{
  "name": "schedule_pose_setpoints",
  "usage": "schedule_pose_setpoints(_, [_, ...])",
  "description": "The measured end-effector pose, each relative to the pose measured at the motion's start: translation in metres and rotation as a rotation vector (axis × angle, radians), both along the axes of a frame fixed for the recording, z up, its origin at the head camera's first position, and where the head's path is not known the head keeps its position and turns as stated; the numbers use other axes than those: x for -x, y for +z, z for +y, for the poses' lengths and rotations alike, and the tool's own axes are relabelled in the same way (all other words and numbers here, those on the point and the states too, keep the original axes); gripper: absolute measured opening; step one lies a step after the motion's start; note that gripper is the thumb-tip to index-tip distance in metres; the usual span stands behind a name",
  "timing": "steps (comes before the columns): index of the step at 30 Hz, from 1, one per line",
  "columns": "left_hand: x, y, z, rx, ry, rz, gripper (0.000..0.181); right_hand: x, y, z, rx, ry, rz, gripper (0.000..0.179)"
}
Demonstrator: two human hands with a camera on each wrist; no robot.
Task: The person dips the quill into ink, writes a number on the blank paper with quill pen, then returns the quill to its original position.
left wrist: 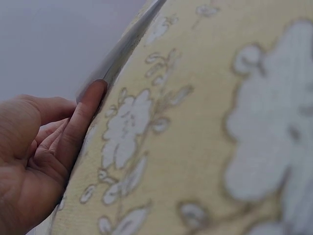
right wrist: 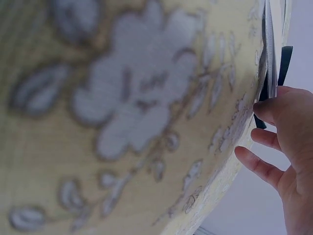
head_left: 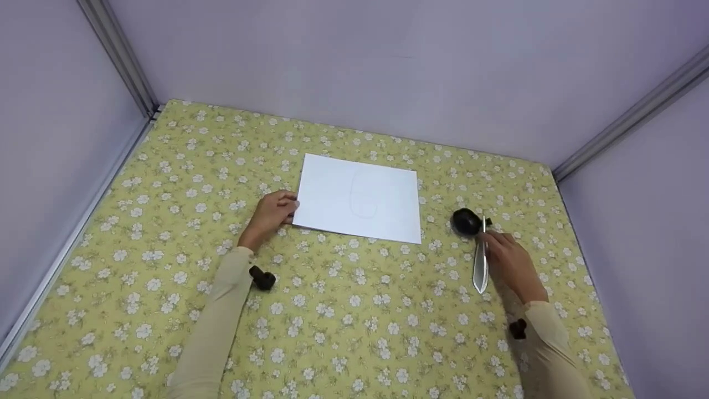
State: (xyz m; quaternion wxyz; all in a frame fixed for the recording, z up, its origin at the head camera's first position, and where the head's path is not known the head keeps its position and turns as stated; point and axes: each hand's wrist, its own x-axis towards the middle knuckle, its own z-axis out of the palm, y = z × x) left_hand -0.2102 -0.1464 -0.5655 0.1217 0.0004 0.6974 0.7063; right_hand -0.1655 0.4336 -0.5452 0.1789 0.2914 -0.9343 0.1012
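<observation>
A white sheet of paper (head_left: 329, 194) with a faint curved line lies on the flowered cloth. My left hand (head_left: 272, 211) pinches its left edge; in the left wrist view, fingers (left wrist: 78, 117) meet the grey-looking sheet edge (left wrist: 117, 56). To the right of the paper, my right hand (head_left: 509, 260) holds a slim silvery-white pointed thing (head_left: 480, 271), its tip towards me; I cannot tell its kind. A rounded black object (head_left: 466, 221) sits by its far end. In the right wrist view, the thumb (right wrist: 266, 110) lies against the slim thing, with the other fingers spread apart.
Yellow cloth (head_left: 354, 321) with white flowers covers the table. Pale walls (head_left: 343, 66) stand behind and on both sides, with metal posts (head_left: 122, 55) at the corners. A black wrist device (head_left: 263, 278) is by the left sleeve, another black piece (head_left: 518, 328) by the right.
</observation>
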Motion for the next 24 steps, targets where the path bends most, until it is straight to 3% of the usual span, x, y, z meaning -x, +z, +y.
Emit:
schedule_pose_setpoints(10, [-0.003, 0.001, -0.001, -0.031, 0.001, -0.018, 0.037, -0.004, 0.001, -0.002, 0.004, -0.023, -0.001, 0.042])
schedule_pose_setpoints(19, [0.001, 0.001, -0.003, -0.035, 0.005, -0.043, 0.042, -0.004, 0.008, -0.004, 0.001, -0.071, 0.001, 0.041])
schedule_pose_setpoints(24, [0.001, -0.001, -0.004, -0.001, 0.023, -0.055, 0.042, -0.004, 0.012, -0.008, 0.003, -0.091, 0.016, 0.041])
